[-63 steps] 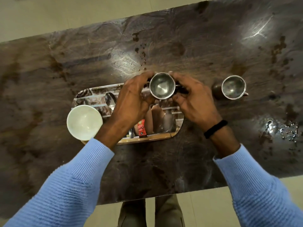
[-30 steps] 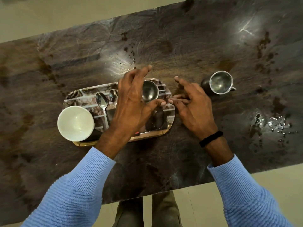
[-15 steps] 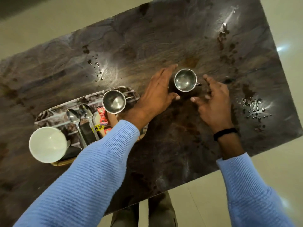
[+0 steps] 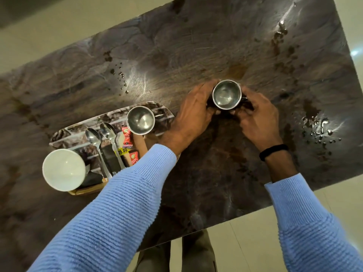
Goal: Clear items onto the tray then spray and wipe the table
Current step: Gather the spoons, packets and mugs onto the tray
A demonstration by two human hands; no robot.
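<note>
A steel mug [image 4: 226, 94] stands on the dark table [image 4: 196, 46], right of the tray. My left hand [image 4: 193, 110] wraps its left side and my right hand [image 4: 257, 114] holds its right side at the handle; both grip it. The oblong tray [image 4: 163, 109] lies to the left and carries another steel mug [image 4: 140, 120], two spoons [image 4: 102, 138], red sachets [image 4: 126, 136] and a white bowl [image 4: 63, 169] at its left end. My left sleeve covers the tray's near right part.
Water drops and brown stains [image 4: 316, 130] mark the table at the right, with more drops [image 4: 121, 77] behind the tray and stains [image 4: 280, 36] at the far right. The table's near edge runs just in front of my legs.
I set the first steel mug on the tray and let go. Both hands moved right to the second mug and now close around it. The view swung to the right.
</note>
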